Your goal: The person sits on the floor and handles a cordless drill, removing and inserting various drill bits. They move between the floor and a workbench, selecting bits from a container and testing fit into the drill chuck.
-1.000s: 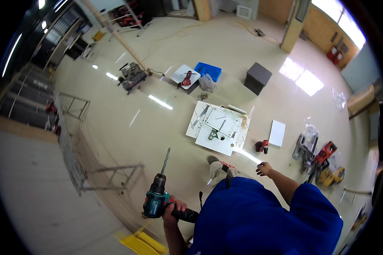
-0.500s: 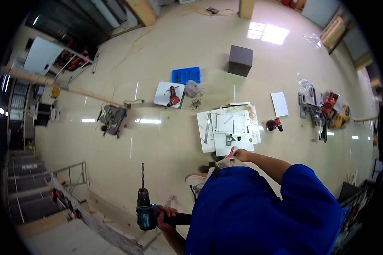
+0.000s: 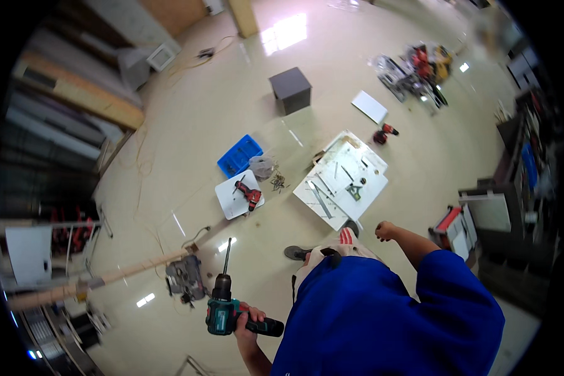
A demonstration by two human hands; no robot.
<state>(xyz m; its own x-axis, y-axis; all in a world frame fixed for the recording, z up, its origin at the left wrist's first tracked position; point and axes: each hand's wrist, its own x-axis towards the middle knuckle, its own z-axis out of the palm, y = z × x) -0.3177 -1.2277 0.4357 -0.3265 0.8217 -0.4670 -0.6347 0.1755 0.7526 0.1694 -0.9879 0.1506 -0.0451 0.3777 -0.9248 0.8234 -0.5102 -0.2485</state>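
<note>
My left hand is closed around the grip of a teal and black cordless drill. A long twist drill bit sits in its chuck and points up and away from me. My right hand hangs beside my beige trousers, fingers curled, with nothing visible in it. Just ahead of that hand, a stack of white boards lies on the floor. On the boards rest a metal ruler and a small green square-like tool.
A red drill lies on a white panel, beside a blue tray and a plastic bag. Another red drill is right of the boards. A grey box stands farther off. A grey machine stands at left.
The view has turned and shifted, with the boards now closer to the right. My right hand has come away from the trousers' front to the right. My left hand still holds the drill.
</note>
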